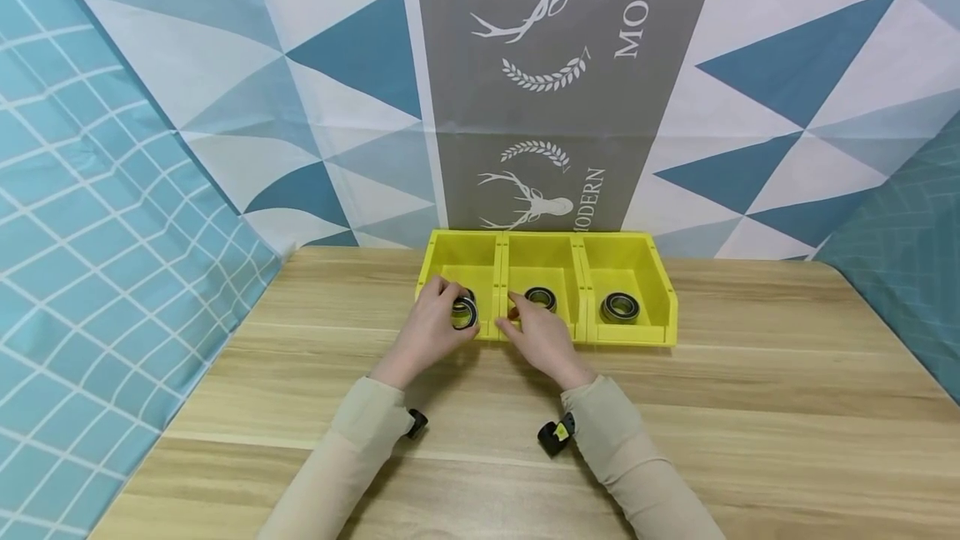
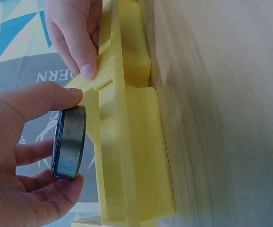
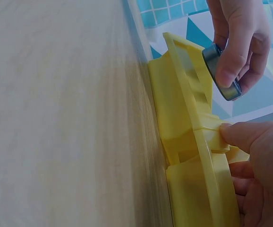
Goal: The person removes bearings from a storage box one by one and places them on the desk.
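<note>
While the left hand (image 1: 429,330) pinches a ball bearing (image 2: 70,142) by its outer edge, thumb opposite fingers, just above the left yellow bin (image 1: 467,247), the right hand (image 1: 543,342) sets its thumb on the bins' front rim (image 3: 212,137); its fingers are partly hidden, so whether they grip cannot be told. The bearing looks rigid, probably weighty and slick, best held by that edge. Fingers cover part of it.
</note>
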`<state>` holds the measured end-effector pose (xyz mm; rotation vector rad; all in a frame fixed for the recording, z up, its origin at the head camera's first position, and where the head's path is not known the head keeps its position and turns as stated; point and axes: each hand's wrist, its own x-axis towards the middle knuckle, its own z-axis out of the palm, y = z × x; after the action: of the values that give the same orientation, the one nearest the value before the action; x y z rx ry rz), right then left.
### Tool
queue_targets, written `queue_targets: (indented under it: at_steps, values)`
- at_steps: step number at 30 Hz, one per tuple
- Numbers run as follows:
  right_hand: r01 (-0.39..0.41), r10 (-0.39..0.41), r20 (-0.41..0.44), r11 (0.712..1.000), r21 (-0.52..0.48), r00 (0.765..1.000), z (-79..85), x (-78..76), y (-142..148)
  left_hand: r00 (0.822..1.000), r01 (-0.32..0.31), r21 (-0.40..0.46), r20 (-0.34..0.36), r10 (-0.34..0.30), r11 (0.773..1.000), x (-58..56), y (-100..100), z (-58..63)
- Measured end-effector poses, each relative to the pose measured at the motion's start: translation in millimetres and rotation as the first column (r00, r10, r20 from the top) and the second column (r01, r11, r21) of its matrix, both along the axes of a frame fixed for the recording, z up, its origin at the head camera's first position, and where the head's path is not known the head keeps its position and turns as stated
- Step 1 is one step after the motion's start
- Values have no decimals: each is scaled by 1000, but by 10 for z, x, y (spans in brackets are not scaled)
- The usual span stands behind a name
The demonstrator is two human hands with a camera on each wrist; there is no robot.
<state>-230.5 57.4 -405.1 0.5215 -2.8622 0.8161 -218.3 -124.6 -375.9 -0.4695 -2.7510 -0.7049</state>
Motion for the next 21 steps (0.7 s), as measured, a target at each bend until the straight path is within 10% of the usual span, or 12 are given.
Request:
queue_targets:
  at_steps: [21]
  values:
    - [-20, 20, -27, 1000, 5, 999, 0, -1, 10, 996, 91, -84, 31, -89, 992, 137, -12, -24]
